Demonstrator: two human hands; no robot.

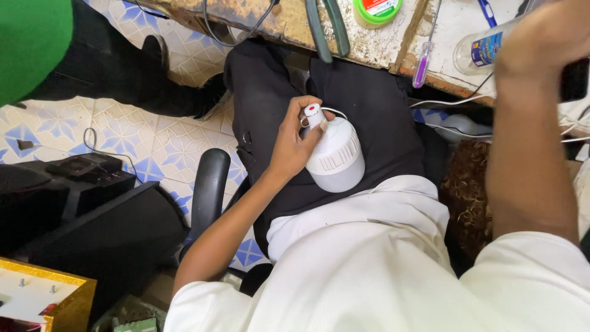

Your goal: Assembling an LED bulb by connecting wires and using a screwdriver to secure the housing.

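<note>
The person sits in a white shirt [381,270] with dark trousers [362,104], and on the lap lies a white LED bulb [335,154], its ribbed collar and dome pointing back toward the body, its narrow cap with a red spot pointing toward the workbench [381,46]. The left hand [295,144] is wrapped around the cap end of the bulb, fingers curled over the neck and thumb pressed near the red spot, so the grip is closed firmly on it. Just left of the bulb, the black armrest of a chair [209,190] curves up beside the thigh. Right of the bulb, the right hand [541,43] is raised over the bench edge; it seems folded around something dark, but I cannot tell how it grips. Beyond the bulb, on the worn bench, lie green-handled pliers [329,27], a round green tub [376,11], a purple-handled screwdriver [424,61] and a clear plastic bottle [482,49]. Far left of the bulb, someone in a green top [31,43] stands on the patterned tile floor [141,141].
</note>
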